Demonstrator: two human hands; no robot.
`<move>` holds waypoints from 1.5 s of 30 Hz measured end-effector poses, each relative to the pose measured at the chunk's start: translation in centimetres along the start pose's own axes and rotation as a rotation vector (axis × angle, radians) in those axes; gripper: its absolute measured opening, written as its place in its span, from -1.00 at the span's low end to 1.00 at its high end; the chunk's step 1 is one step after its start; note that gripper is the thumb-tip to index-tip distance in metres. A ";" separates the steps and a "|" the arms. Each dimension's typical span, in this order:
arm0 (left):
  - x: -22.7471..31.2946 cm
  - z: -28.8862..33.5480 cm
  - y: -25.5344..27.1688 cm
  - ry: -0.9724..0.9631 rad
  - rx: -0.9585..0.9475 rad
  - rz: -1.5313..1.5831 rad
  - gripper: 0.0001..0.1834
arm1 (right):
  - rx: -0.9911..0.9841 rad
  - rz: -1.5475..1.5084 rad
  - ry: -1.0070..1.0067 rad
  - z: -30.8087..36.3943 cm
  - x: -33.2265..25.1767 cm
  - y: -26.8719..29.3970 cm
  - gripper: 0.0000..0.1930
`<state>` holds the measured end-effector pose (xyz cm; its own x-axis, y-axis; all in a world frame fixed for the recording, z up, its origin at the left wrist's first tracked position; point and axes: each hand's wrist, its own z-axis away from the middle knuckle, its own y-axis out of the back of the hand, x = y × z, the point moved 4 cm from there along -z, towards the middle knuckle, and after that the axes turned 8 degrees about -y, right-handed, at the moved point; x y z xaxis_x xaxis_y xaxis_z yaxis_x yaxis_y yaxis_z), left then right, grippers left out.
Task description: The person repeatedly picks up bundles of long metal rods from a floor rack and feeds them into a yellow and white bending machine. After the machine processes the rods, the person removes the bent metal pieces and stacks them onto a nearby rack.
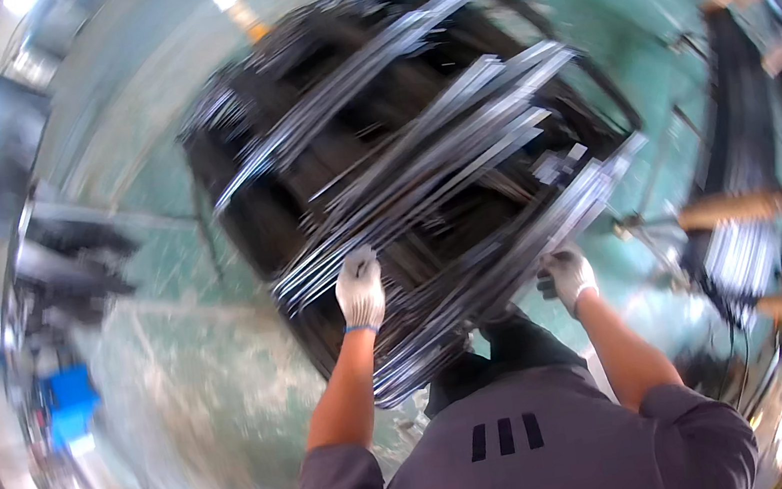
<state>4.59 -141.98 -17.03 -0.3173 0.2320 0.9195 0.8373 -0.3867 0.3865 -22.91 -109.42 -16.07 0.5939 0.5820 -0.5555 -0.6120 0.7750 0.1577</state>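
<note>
Both of my hands wear whitish gloves, and motion blurs them. My left hand [360,289] is at the left ends of the middle metal strips [460,161], its fingers curled in. What it holds, if anything, I cannot make out. Beside the right part of the near bundle of metal strips [577,201] is my right hand [569,274], with bent fingers. Whether it grips a strip or only rests by the bundle is hidden. The long, shiny strips lie slanted across a dark stack of frame-like pieces [242,191]. Another row of strips [355,68] lies farther back.
Greenish floor [198,374] surrounds the stack. At the right are a long dark stand [735,112], brown rolled pieces [735,209] and a pile of pale strips [741,253]. A blue box [71,404] and dark stacked material [70,262] are at the left.
</note>
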 end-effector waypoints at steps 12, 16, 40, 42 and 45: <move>10.6 22.4 -21.7 0.385 -0.559 0.286 -0.74 | 1.047 0.066 -0.259 6.5 30.1 44.6 -0.46; 13.9 24.8 -30.6 0.312 -0.623 0.209 -0.75 | 1.109 -0.038 -0.199 5.6 28.2 57.3 -0.25; 33.8 41.0 -78.6 0.161 -1.249 0.100 -0.76 | 1.127 0.291 -0.731 -7.2 27.3 97.5 0.15; 38.4 40.9 -82.9 0.128 -1.280 0.128 -0.77 | 1.147 0.256 -0.710 -8.4 28.7 97.8 0.05; 42.8 39.5 -87.5 -0.089 -1.297 0.103 -0.76 | 1.014 0.207 -0.674 -7.8 28.2 98.2 -0.12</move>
<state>-64.68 -62.92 -14.32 -0.2058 0.1886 0.9603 -0.1971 -0.9691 0.1481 -70.36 -18.80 -22.57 0.8685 0.4942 0.0390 -0.2229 0.3188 0.9212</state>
